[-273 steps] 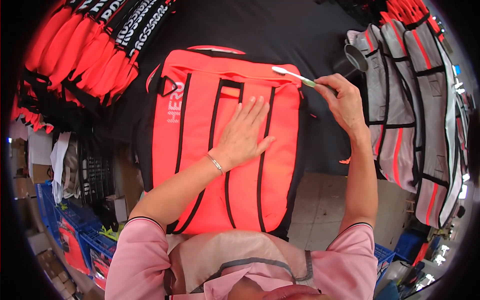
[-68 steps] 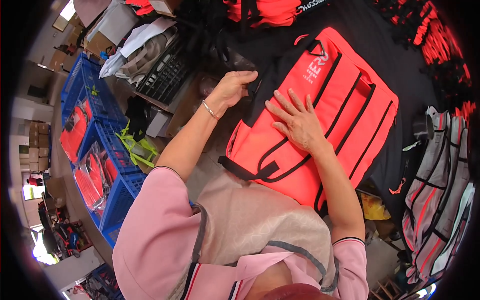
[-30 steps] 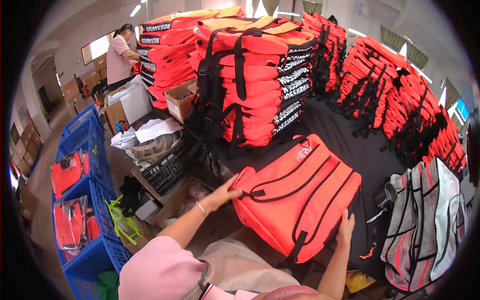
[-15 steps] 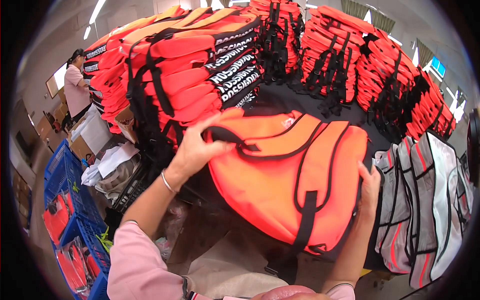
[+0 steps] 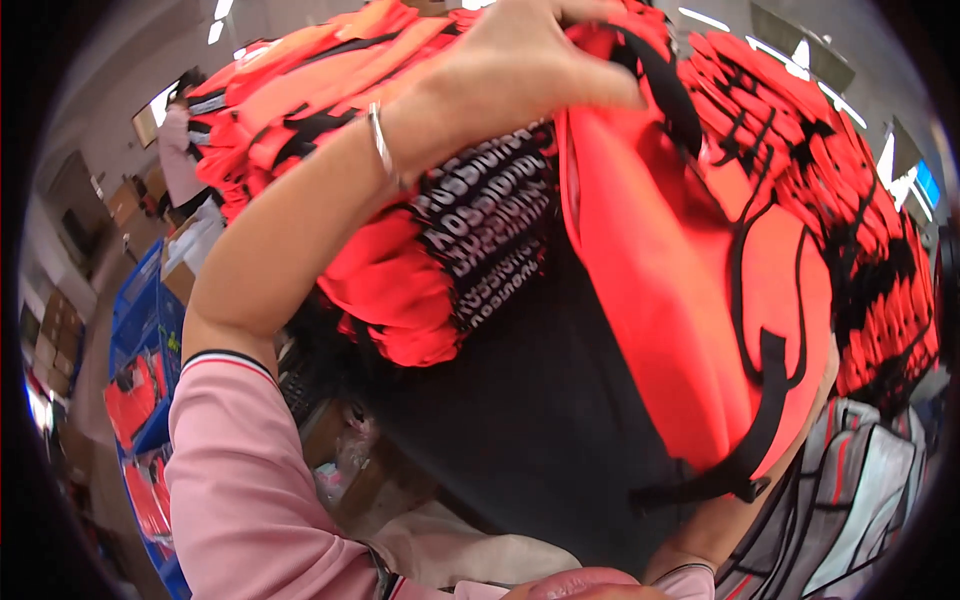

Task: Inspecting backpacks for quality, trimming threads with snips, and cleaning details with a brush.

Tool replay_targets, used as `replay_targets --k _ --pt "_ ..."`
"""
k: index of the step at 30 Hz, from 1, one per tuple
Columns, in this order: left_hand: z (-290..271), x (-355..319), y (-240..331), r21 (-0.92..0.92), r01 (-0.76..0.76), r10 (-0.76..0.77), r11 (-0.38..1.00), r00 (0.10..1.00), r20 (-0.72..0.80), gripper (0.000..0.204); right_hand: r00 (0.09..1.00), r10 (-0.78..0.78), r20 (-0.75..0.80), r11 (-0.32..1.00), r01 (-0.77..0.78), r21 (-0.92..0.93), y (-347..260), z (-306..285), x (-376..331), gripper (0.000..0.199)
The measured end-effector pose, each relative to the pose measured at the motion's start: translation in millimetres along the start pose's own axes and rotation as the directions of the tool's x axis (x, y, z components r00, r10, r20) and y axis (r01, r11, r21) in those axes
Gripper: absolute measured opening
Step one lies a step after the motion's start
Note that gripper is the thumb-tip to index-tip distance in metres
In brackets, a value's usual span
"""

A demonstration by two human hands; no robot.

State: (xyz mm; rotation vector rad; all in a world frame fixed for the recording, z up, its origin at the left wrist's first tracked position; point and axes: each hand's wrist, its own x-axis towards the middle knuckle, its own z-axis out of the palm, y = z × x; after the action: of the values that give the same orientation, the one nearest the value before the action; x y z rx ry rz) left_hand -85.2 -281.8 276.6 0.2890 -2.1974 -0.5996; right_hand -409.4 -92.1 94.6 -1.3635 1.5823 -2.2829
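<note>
An orange-red backpack with black-edged shoulder straps is held up, tilted, over the dark tabletop. At its top edge, beside the black carry loop, my left hand is closed on the fabric, thumb along the near side. My right forearm reaches up behind the bag's right side. Only a sliver of my right hand shows past the bag's edge, and its fingers are hidden. A black strap with a buckle hangs from the bag's lower end.
Behind my left arm rises a stack of similar orange bags. More orange stacks stand at the far right. Grey bags with red trim lie at lower right. Blue crates hold red packets at left; a person stands beyond.
The backpack has been raised off the table and moved up and right. My left hand has travelled up and right with it. My right hand has gone mostly behind the bag.
</note>
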Motion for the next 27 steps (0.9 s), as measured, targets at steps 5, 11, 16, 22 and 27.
replay_targets --k 5,11,16,22,27 --pt "-147 28 6 -0.563 -0.141 0.201 0.815 0.978 0.047 0.04 0.89 -0.453 0.046 0.873 0.454 -0.178 -41 96 115 0.03" --pt "-336 -10 -64 -0.889 -0.051 0.064 0.455 0.998 -0.024 0.025 0.976 0.0 0.217 0.774 -0.137 0.618 -138 292 171 0.034" --pt "-401 -121 -174 -0.072 0.416 -0.333 0.906 0.6 -0.727 0.053 0.958 0.08 0.274 0.861 -0.205 0.466 -100 417 120 0.021" --pt "-352 -184 -256 -0.115 0.732 -0.623 0.672 0.474 -0.622 0.046 0.851 0.369 0.373 0.865 -0.462 0.199 -18 428 59 0.022" --pt "-374 -179 -276 0.116 0.667 -0.513 0.736 0.661 -0.548 0.046 0.914 0.316 0.255 0.947 -0.321 -0.02 -38 391 47 0.029"
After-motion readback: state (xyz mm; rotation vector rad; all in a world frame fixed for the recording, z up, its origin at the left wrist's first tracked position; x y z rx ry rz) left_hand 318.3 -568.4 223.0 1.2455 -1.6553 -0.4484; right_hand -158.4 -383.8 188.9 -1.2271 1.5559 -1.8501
